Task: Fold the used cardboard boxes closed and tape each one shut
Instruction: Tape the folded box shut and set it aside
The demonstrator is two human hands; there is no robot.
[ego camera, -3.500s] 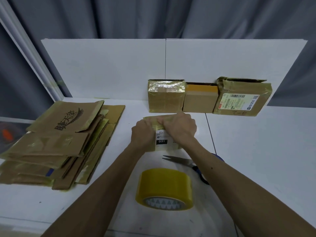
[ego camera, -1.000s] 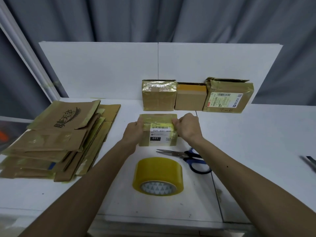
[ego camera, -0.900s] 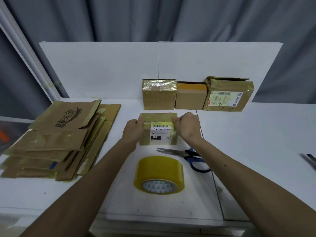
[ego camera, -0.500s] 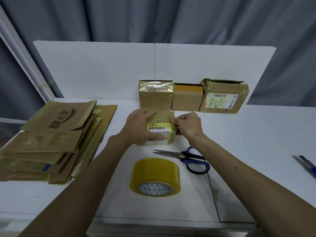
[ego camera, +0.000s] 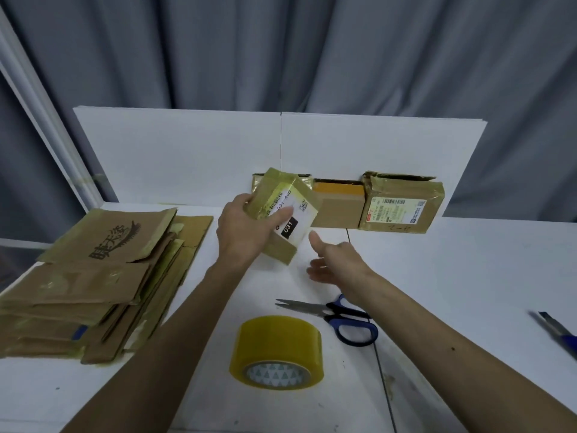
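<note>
The left hand [ego camera: 240, 237] grips the small box [ego camera: 292, 210], tilted off the table [ego camera: 468, 276] near its back edge. The right hand [ego camera: 335, 260] hovers just beside it, loose and empty. The box looks sealed, so next it probably wants seating squarely by the back row [ego camera: 338, 207].

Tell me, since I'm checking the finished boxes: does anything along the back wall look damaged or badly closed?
Yes. The rightmost box in the back row has a crumpled, ragged top left corner, and its top flap seems to stand up rather than lie flat.
</note>
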